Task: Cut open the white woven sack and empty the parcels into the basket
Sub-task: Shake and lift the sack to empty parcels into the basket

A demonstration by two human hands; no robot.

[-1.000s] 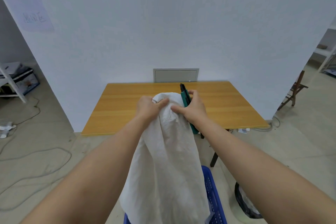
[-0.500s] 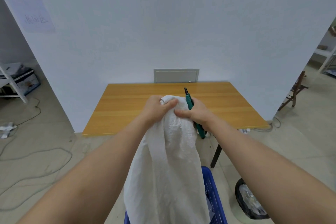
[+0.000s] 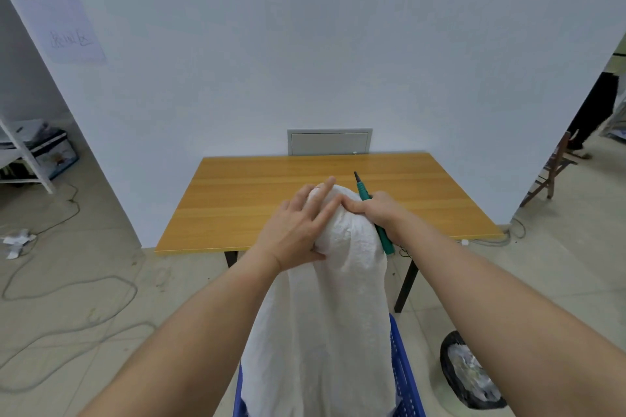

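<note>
**Sack held over basket: slip and blade hazards**

Sack [image 3: 325,315], white and woven, hangs upright in front of the person, its top bunched level with the near edge of the wooden table [image 3: 257,186] and its lower end dropping into the blue basket [image 3: 404,379] at the bottom of the view. No parcels are visible; whether any remain inside cannot be told.

Left to right:

1. Loose cables [image 3: 67,294] lie on the floor at the left, well apart from the work.
2. Left hand [image 3: 294,230] lies against the left side of the sack top, fingers mostly straight and spread, thumb tucked under the fabric. It presses more than it grips.
3. Right hand [image 3: 376,213] pinches the sack top between thumb and fingers and also clamps the green cutter [image 3: 374,213] against the fabric, tip pointing up and away toward the table.
4. A black bin bag [image 3: 471,372] sits on the floor right of the basket.

Hazards, as judged:

- Only 1 hand truly holds the sack. If the pinch loosens, the fabric may slide down and fall into the basket.
- The cutter shares the grip with the fabric. A shift of fingers may drop it into the basket, or bring the tip against the left fingers lying just beside it.
- Only the basket's right rim shows; parcels shaken out off-centre may land on the floor.
</note>
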